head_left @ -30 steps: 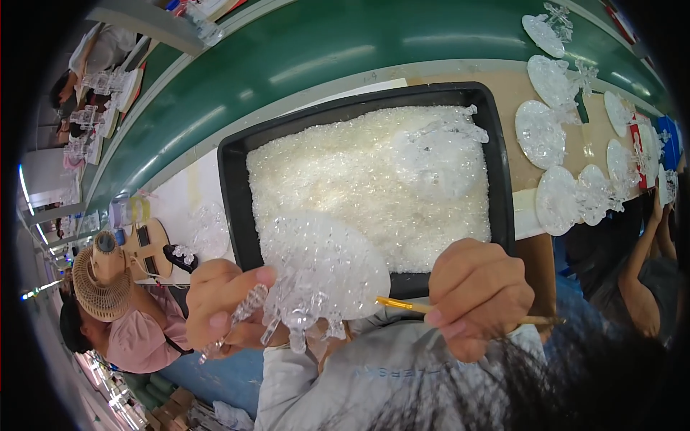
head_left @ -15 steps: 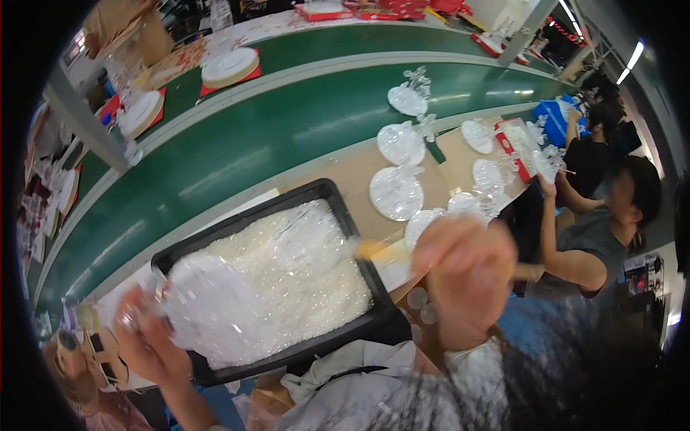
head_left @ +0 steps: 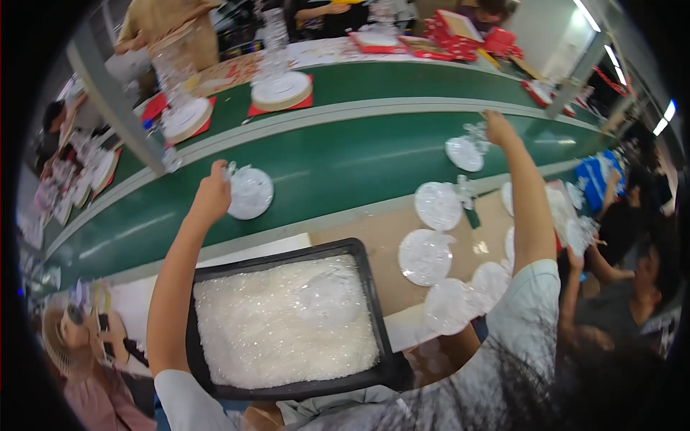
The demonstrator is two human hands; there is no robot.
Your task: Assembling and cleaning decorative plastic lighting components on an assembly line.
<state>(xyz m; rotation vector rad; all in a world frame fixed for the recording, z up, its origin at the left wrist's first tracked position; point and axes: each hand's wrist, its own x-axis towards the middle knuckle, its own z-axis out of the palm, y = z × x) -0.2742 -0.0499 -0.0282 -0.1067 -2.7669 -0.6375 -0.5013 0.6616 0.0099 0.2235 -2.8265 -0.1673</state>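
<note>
One green belt [head_left: 345, 172]: curving across the view.
Black tray [head_left: 385, 363]: holding white granules [head_left: 266, 327].
Left disc [head_left: 251, 194]: resting on or hovering over the belt; cannot tell which.
Left hand [head_left: 213, 190]: seemingly pinching its left edge, probably positioning it; next move is calling for steady handling.
Right hand [head_left: 499, 128]: reaching beside the right disc [head_left: 463, 154]; grip unclear.

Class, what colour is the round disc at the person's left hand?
White; the disc shows best in the head view.
</note>
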